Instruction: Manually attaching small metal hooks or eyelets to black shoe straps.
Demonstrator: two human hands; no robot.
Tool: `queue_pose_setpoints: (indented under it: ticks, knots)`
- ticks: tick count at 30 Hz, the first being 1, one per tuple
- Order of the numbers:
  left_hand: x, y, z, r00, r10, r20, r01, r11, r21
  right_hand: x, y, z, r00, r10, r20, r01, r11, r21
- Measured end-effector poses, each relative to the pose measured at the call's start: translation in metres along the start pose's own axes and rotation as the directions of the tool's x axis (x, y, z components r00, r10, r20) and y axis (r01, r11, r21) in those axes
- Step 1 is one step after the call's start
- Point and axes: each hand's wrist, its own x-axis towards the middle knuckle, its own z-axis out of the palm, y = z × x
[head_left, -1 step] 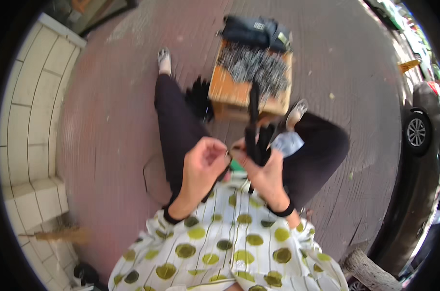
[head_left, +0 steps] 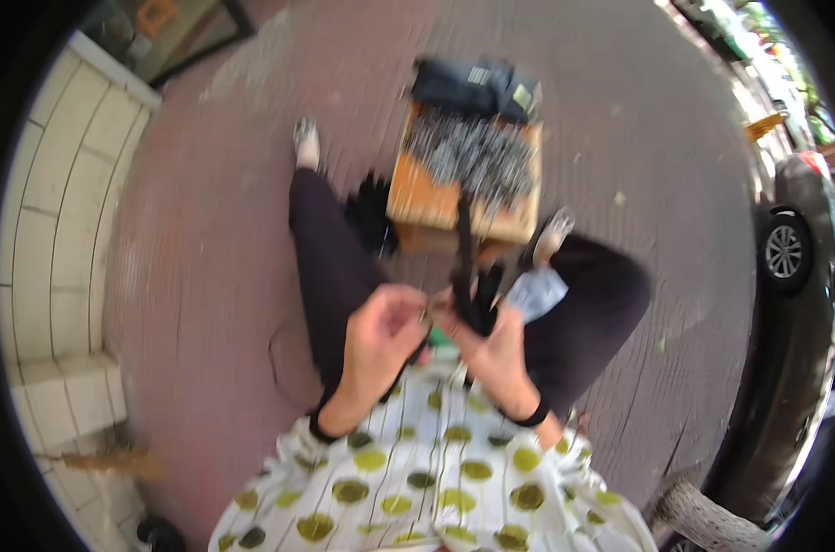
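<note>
Fingers (head_left: 399, 300) curled, left hand (head_left: 373, 348) angles toward right hand (head_left: 496, 357) holding black material (head_left: 483, 296)

Head-worn fisheye faces down; left hand (head_left: 371, 345), right hand (head_left: 498, 357) near, central.

A dark car (head_left: 762, 377) was seen at the right, with a pale, trunk-like post (head_left: 707, 517) positioned near it. The reddish paving (head_left: 210, 239) was bordered at the left by a pale tiled wall (head_left: 57, 212).

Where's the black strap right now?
Head view, just right of centre: the black strap is in the right hand, its upper part seen against the stool.
</note>
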Motion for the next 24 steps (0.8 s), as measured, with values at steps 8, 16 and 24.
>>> queue_pose_setpoints:
  ticks: [8, 16, 24]
  knots:
    - [0.000, -0.021, -0.005, 0.994, -0.106, -0.015, 0.106, 0.994, -0.007, -0.006, 0.018, -0.002, 0.998, 0.056, 0.016, -0.054, 0.993, -0.103]
    - [0.005, -0.019, -0.004, 0.992, -0.114, 0.049, 0.120, 0.982, -0.148, 0.007, 0.010, -0.013, 0.985, 0.096, 0.144, -0.075, 0.986, -0.146]
    - [-0.001, -0.024, -0.008, 0.993, -0.080, 0.092, 0.094, 0.983, -0.156, -0.009, 0.009, -0.013, 0.984, 0.075, 0.162, -0.063, 0.995, -0.077]
